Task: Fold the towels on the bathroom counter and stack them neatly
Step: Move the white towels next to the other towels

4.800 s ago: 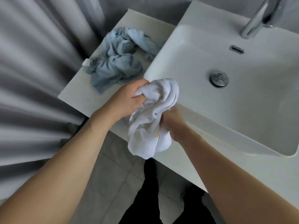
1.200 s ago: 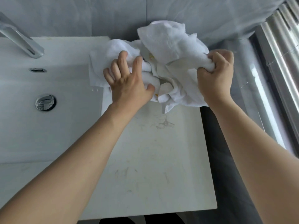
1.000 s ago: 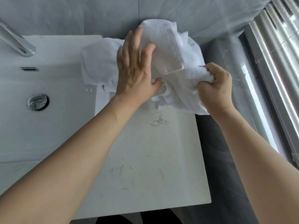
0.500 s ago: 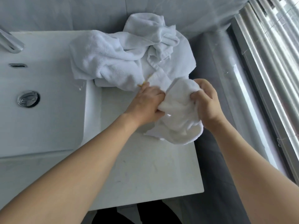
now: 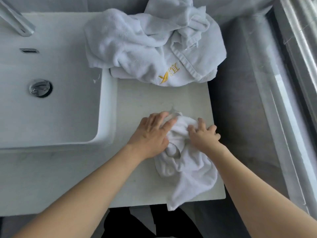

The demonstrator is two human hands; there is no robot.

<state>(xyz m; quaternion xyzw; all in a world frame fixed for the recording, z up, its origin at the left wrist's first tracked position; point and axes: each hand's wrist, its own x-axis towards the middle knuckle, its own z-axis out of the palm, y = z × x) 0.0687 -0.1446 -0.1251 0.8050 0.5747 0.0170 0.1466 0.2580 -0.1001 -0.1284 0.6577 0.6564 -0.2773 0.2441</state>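
small towel [image 5: 187, 170] on counter [image 5: 137, 103], towel heap [image 5: 151, 47] behind, sink [image 5: 49, 86] left

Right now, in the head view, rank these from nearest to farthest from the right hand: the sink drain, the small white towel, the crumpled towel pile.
1. small white towel: under the right hand, at the counter's front.
2. crumpled towel pile: at the back, against the wall.
3. sink drain: far left, in the basin.
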